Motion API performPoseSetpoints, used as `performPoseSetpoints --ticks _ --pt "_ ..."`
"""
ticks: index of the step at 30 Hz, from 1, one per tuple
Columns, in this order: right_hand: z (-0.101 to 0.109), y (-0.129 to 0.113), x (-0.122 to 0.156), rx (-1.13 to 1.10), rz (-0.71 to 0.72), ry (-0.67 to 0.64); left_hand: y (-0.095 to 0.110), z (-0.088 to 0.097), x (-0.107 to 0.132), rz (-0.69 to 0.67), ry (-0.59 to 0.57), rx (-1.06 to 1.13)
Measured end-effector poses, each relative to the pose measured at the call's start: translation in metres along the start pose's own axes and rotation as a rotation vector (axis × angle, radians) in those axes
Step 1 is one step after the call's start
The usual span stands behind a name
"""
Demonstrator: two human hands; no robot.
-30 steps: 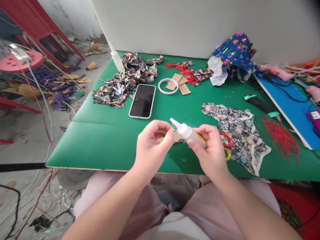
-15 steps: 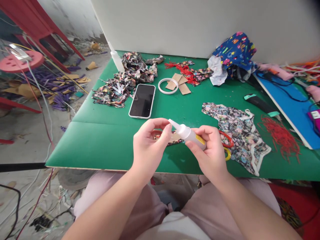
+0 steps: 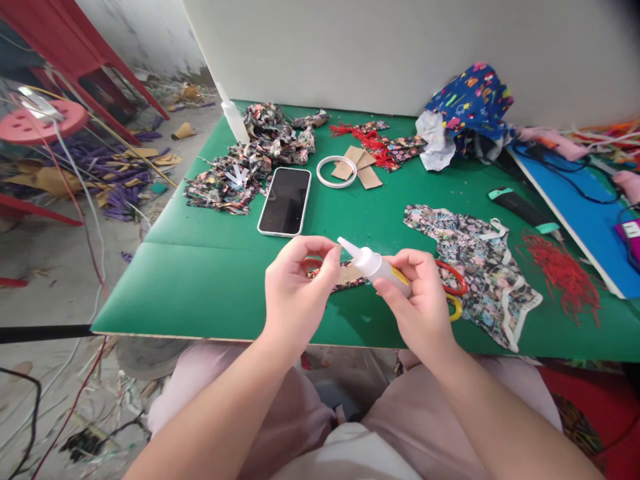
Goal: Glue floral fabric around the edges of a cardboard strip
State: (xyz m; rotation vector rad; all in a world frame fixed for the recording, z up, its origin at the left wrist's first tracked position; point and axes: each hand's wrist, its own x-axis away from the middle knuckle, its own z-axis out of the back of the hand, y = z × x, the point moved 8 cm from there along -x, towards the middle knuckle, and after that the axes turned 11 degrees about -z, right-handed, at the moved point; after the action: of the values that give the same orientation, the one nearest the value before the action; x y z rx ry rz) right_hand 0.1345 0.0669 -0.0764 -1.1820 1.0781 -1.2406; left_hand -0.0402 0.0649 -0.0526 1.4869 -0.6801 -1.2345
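My right hand (image 3: 426, 297) is closed around a white glue bottle (image 3: 376, 267) with a yellow label, its long nozzle tilted up to the left. Beside the nozzle tip, my left hand (image 3: 299, 297) has thumb and forefinger pinched together; whatever may be between them is too small to make out. Under both hands lies a floral fabric strip with a tan cardboard piece (image 3: 350, 273) on it, partly hidden. Scissors with red and yellow handles (image 3: 455, 308) lie just right of my right hand, against a cut floral fabric piece (image 3: 480, 267).
On the green table (image 3: 200, 280) are a phone (image 3: 285, 200), a tape roll (image 3: 323, 175), cardboard pieces (image 3: 370, 177), crumpled floral fabric (image 3: 225, 183) and a second white bottle (image 3: 234, 121). To the right lie red threads (image 3: 560, 273), a teal-and-black cutter (image 3: 523, 208) and a blue board (image 3: 575, 213).
My left fingertips have drawn slightly left, away from the nozzle tip, and pinch more tightly. The bottle has shifted very little in my right hand.
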Motion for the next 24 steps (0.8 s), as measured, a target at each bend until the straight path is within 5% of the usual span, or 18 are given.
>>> performPoseSetpoints --ticks 24 --pt "-0.004 0.0045 -0.0016 -0.064 -0.094 -0.053 -0.0001 -0.0013 -0.0001 0.023 -0.001 0.026"
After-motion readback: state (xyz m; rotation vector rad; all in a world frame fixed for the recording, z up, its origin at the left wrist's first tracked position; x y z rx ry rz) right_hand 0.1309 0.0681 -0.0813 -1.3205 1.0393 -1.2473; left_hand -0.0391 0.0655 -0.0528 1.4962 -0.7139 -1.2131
